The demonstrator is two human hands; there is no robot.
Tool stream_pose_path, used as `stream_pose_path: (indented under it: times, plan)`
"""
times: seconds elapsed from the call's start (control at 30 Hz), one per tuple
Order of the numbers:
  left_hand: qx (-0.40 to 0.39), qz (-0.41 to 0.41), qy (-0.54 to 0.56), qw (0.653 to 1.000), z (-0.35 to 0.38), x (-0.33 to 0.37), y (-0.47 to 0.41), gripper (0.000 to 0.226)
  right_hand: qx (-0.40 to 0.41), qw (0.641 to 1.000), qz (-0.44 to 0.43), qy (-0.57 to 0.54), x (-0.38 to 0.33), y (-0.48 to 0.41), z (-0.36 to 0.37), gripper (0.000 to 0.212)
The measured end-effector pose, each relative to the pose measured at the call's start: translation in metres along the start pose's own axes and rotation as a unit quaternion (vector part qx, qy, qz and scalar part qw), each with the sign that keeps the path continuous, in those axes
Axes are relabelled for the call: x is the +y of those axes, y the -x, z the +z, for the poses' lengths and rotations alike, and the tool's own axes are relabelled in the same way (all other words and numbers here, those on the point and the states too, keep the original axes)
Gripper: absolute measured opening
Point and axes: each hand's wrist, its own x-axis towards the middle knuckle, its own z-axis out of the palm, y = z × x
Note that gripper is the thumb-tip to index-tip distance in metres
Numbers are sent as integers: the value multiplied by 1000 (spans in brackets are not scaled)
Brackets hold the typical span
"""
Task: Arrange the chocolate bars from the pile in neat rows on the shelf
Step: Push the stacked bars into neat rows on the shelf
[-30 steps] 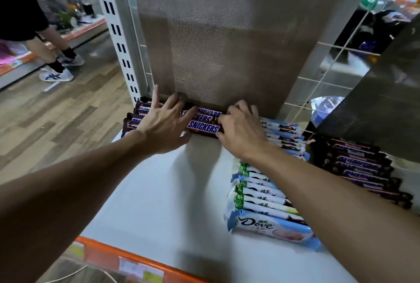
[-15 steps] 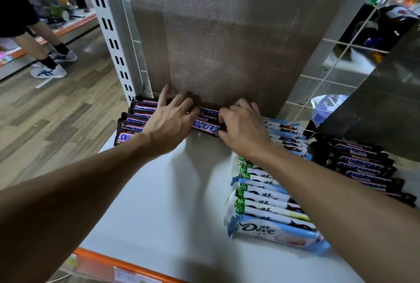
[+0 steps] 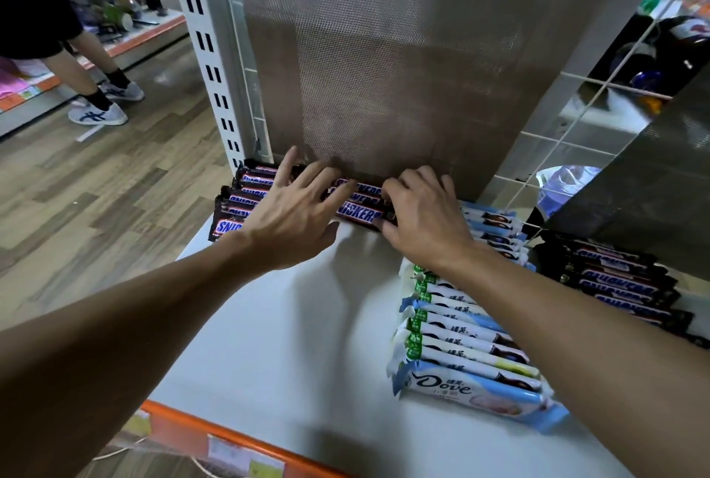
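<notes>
While our left grip (image 3: 288, 216) lay spread flat on the Snickers bars (image 3: 359, 210) at the frame's centre and our right grip (image 3: 418, 216) curled around their ends, we seemed to be squaring this row at the back of the shelf (image 3: 269, 343), which probably next called for an even, gentle push.

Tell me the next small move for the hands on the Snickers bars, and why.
Probably push the Snickers bars right and back with the flat left hand, while the right hand holds their right ends. Their left ends look staggered, and the front one seems to overhang the shelf edge.
</notes>
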Motion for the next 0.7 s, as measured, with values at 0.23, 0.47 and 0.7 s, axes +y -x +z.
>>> stream_pose_path:
  times: [0.23,0.47,0.7]
  plan:
    - [-20,-88,46,995,-36,-49,58,87,5,994,-75,-84,-33,6,-8,79]
    - [-175,-218,83,957,-30,-76,118,112,-108,986,-121,-33,-84,8,14,98]
    - [-203,-219,127,946,-9,-71,105,99,-90,989,-113,-8,-98,-8,30,86]
